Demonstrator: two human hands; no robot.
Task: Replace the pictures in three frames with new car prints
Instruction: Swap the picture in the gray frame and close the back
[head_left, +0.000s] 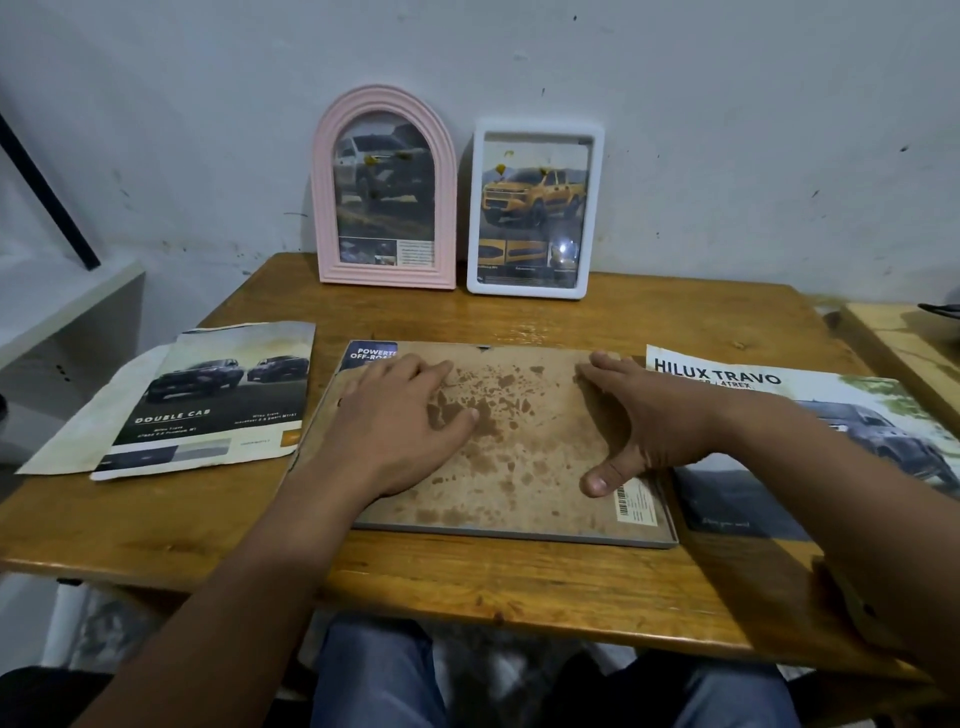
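A grey frame (519, 535) lies face down in the middle of the wooden table (467, 587), its stained brown backing board (540, 441) on top. A blue print corner (371, 352) sticks out under the board at the far left. My left hand (400, 431) lies flat on the board's left half with its fingers straight. My right hand (644, 421) presses the board's right side, fingers stretched to the far edge, thumb near the barcode sticker. A pink arched frame (384, 192) and a white frame (535, 208), both holding car prints, lean on the wall.
A "Double Cab" car print (208, 400) lies over a plain sheet at the left. A "Hilux Travo" print (810, 441) lies at the right. A white shelf (62, 306) stands left of the table. A second wooden surface (904, 343) adjoins at the right.
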